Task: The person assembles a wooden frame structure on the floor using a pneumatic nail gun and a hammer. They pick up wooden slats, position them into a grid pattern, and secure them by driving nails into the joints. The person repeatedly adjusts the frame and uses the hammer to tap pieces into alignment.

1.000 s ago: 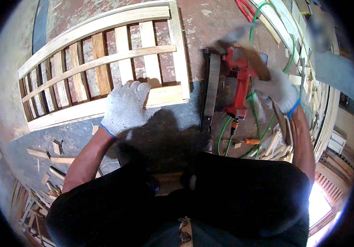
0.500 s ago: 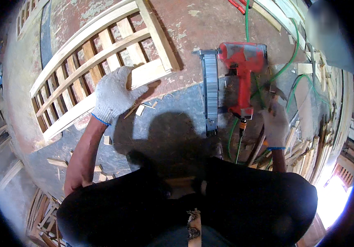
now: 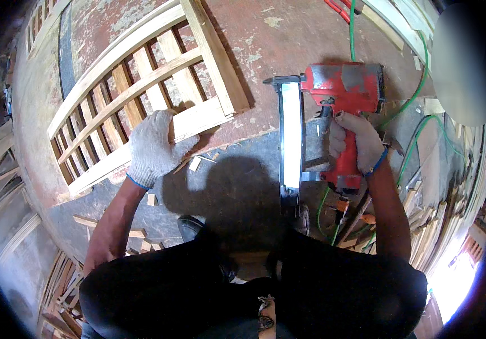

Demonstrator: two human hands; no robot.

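Observation:
My left hand [image 3: 155, 147], in a white knit glove, is closed over the near rail of a slatted wooden frame [image 3: 192, 118]. The frame has a curved top rail and lies flat on the floor, tilted up toward the right. To its right, my right hand [image 3: 358, 141], also gloved, wraps round the handle of a red nail gun [image 3: 347, 85]. The gun's nose points left toward the frame, apart from it, and its long magazine [image 3: 291, 141] catches bright light. An orange-and-metal air fitting [image 3: 341, 204] sits at the handle's base.
Green air hose [image 3: 415, 93] loops across the right side. Wood strips [image 3: 423, 214] are piled at right, and scraps [image 3: 195, 164] lie near my left hand. Red-handled pliers-like tool [image 3: 339, 10] lies at the far edge. A shoe [image 3: 189, 227] shows below.
My right hand has moved left and taken hold of the nail gun's handle; a hammer-like thing it seemed to hold is now beside its wrist. The gun shifted slightly right. My left hand stays on the frame.

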